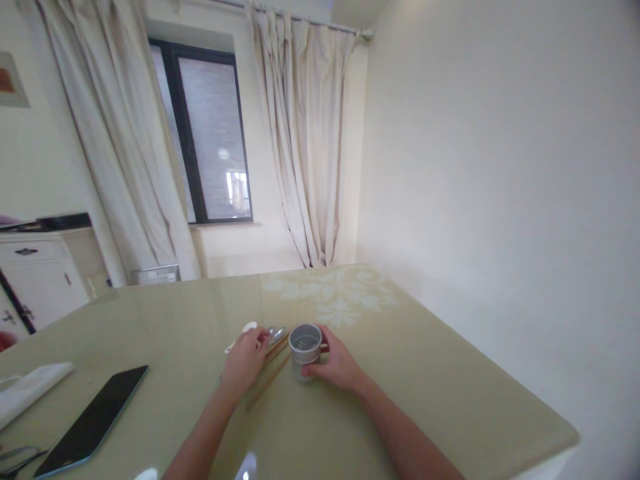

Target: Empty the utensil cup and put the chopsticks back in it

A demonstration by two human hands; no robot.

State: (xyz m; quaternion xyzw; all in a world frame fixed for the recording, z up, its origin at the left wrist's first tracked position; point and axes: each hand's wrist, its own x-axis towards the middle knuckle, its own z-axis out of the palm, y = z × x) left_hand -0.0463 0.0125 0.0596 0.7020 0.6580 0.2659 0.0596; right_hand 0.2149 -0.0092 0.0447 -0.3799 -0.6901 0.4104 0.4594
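Note:
My right hand [340,360] is wrapped round the side of a grey utensil holder [305,357], which stands upright on the table. Small holes show in its bottom, and nothing sticks out of it. Just left of it, my left hand [247,357] is bent over a group of cutlery, its fingertips drawn together beside the metal spoons [277,333]. What those fingers pinch, if anything, is hidden. A white spoon [249,327] pokes out behind the left hand. Wooden chopsticks [273,381] lie slanted between the hand and the holder.
A dark tablet [95,417] lies on the table [425,373] at the left, with a white flat object [33,390] beyond it and scissors [20,457] at the near left edge. A wall [500,200] runs along the right side. Shiny spots near the front edge are unclear.

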